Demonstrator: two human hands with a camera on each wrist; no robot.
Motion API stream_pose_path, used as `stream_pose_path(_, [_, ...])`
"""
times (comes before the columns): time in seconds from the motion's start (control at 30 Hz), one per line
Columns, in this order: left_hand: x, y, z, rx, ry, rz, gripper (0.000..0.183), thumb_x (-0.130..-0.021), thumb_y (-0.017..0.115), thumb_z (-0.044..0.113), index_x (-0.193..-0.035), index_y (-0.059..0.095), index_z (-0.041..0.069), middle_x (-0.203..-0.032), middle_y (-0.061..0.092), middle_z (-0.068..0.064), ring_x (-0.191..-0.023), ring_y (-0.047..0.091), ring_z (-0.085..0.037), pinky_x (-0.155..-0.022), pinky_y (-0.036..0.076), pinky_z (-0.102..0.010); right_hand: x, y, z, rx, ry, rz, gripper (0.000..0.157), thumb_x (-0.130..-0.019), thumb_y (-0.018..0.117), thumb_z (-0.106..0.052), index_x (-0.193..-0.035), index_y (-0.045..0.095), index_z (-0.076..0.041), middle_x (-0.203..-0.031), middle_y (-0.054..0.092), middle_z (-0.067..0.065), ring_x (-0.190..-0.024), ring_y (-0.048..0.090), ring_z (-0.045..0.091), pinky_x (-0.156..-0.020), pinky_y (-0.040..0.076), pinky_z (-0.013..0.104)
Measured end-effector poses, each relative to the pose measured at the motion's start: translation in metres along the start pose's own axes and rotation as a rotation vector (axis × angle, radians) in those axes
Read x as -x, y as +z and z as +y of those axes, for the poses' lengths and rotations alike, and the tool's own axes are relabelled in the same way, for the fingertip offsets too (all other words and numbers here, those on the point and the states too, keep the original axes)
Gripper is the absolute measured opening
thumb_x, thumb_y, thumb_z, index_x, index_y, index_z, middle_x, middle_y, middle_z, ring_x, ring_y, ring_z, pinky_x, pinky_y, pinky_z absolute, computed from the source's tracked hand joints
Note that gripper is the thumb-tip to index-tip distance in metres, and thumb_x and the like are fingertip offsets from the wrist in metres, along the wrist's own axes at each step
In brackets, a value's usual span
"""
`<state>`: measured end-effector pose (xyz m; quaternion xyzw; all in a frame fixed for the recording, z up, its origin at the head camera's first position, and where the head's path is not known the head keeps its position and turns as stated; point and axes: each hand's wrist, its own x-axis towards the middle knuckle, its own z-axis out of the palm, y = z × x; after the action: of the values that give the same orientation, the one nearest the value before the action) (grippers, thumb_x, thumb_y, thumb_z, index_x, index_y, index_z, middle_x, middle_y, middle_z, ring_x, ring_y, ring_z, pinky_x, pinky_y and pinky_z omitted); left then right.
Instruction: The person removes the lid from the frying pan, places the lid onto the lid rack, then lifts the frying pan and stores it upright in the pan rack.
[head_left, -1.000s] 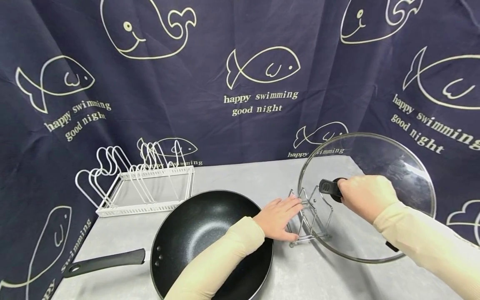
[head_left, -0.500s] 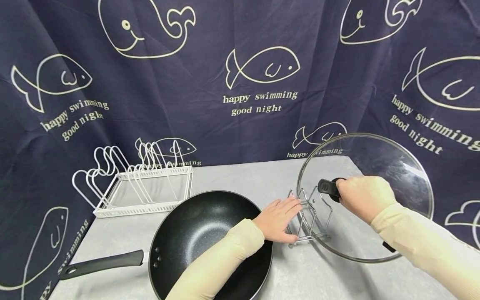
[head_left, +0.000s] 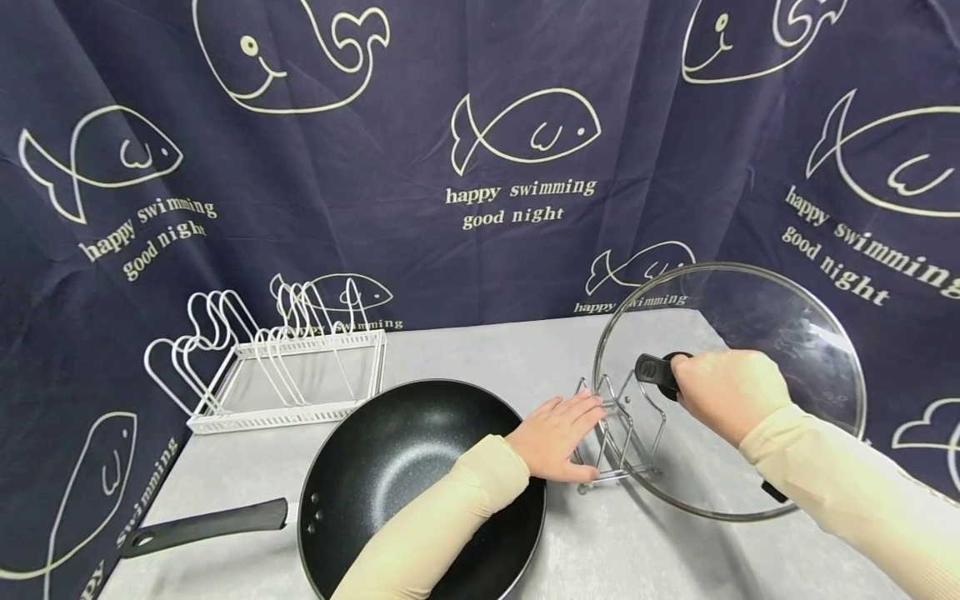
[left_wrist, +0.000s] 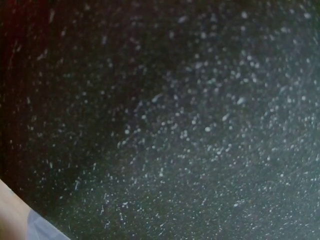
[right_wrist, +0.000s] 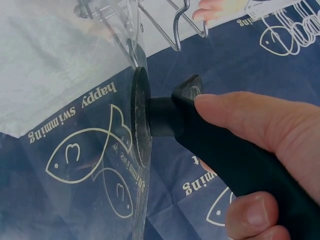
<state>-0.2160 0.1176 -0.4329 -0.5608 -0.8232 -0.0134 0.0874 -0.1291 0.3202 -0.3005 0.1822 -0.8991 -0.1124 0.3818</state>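
A large glass pot lid [head_left: 780,317] with a metal rim stands on edge at the right, its left part within the small wire lid rack [head_left: 622,433]. My right hand [head_left: 731,396] grips the lid's black handle [right_wrist: 230,150], with thumb and fingers wrapped round it in the right wrist view. Against the left side of the rack rests my left hand [head_left: 558,437], fingers extended. Under the left forearm lies a black wok [head_left: 405,458], its handle [head_left: 210,527] pointing left. Only the wok's speckled dark inside surface [left_wrist: 190,120] fills most of the left wrist view.
A white wire rack [head_left: 285,415] with several upright loops stands at the back left of the grey table [head_left: 480,350]. Behind the table hangs a dark blue curtain [head_left: 337,192] printed with fish and whales.
The hands, lid and wok hold nearly the same places. Only a slight shift of the head view shows.
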Motion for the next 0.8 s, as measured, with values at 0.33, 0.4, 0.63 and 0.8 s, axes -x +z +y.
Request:
stream_pose_path(0.33, [-0.001,0.001,0.0,0.008,-0.002,0.008,0.08,-0.083,0.053,0.059,-0.147,0.034,0.015,-0.154,0.031,-0.001,-0.143,0.021,-0.016,-0.11,0.027,-0.033,0.0,0.002,-0.007,0.015,0.04,0.032,0.029,-0.058,0.063,0.001,-0.052,0.036,-0.01,-0.038,0.037,0.008,-0.029,0.039,0.032,-0.026,0.027,0.048])
stream_pose_path(0.4, [-0.001,0.0,0.001,0.011,0.0,0.007,0.08,-0.083,0.053,0.059,-0.147,0.034,0.015,-0.154,0.03,-0.001,-0.143,0.021,-0.016,-0.11,0.027,-0.033,0.001,0.002,-0.009,0.017,0.049,0.045,0.029,-0.058,0.063,0.001,-0.052,0.037,-0.009,-0.038,0.038,0.009,-0.029,0.04,0.034,-0.026,0.027,0.048])
stream_pose_path(0.63, [-0.001,0.002,0.002,0.009,0.002,0.016,0.079,-0.083,0.053,0.058,-0.146,0.034,0.014,-0.153,0.031,-0.002,-0.143,0.021,-0.016,-0.11,0.027,-0.033,0.006,0.001,-0.015,0.017,0.084,0.046,0.026,-0.062,0.059,0.002,-0.055,0.036,-0.008,-0.038,0.039,0.01,-0.028,0.039,0.032,-0.025,0.028,0.047])
stream_pose_path(0.8, [-0.001,0.002,0.002,0.033,0.002,0.032,0.079,-0.083,0.055,0.056,-0.146,0.035,0.013,-0.153,0.032,-0.004,-0.143,0.022,-0.018,-0.109,0.028,-0.034,0.008,0.001,-0.023,0.042,0.115,0.089,0.022,-0.072,0.046,0.002,-0.055,0.035,-0.007,-0.037,0.038,0.012,-0.026,0.037,0.032,-0.024,0.025,0.044])
